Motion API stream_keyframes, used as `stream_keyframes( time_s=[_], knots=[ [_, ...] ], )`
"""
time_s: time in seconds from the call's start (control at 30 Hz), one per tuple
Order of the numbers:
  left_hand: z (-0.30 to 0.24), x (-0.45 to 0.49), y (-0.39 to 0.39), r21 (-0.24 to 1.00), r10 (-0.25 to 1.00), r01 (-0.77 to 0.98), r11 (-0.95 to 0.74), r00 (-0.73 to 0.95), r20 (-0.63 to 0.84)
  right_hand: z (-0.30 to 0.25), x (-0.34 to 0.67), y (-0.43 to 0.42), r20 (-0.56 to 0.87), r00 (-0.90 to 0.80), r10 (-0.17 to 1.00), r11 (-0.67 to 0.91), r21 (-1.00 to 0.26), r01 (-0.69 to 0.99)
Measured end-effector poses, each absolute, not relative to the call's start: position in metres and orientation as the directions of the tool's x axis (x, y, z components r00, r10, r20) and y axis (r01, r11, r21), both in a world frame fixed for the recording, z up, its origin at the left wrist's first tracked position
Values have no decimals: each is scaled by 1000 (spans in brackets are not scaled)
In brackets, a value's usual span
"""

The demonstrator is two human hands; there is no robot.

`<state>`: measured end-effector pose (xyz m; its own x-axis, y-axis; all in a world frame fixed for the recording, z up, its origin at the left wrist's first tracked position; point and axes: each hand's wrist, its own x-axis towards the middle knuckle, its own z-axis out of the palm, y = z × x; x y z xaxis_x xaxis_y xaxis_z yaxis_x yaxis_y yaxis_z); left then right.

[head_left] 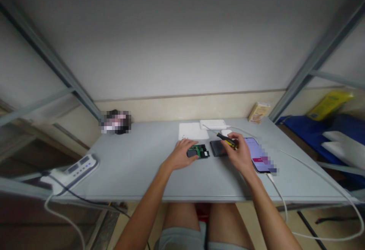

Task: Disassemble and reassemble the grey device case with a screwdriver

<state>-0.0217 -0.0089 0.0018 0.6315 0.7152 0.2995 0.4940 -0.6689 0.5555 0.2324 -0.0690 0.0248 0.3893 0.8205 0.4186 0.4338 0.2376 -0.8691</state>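
My left hand (184,152) rests on the grey table (137,166), its fingers curled on the left edge of a small green and black circuit board (199,151), holding it down. Just right of it, my right hand (238,152) is closed round a screwdriver (226,138) with a yellow and black handle, its dark end pointing up and left. Under that hand lies a dark flat cover (218,147). The screwdriver's tip is hidden by my fingers.
A phone (258,154) with a lit screen lies right of my hand, a white cable (313,170) running from it. A white sheet (192,131) and white charger box (213,124) sit behind. A power strip (75,168) hangs at the left edge, a small carton (259,112) stands far right.
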Motion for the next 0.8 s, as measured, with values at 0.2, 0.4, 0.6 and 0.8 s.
stream_keyframes(
  time_s=[0.2,0.4,0.6,0.8],
  knots=[
    [7,-5,-3,532,663,485,-694,718,212,37,222,-43,374,565,735,365,-921,136],
    [1,-4,3,580,662,446,-682,714,230,42,200,-17,377,520,766,362,-922,137],
    [8,-25,-2,564,727,519,-642,645,235,26,175,-16,398,394,829,400,-913,79],
    [14,-34,2,514,739,563,-647,629,240,13,173,-23,389,332,859,388,-919,73]
  ],
)
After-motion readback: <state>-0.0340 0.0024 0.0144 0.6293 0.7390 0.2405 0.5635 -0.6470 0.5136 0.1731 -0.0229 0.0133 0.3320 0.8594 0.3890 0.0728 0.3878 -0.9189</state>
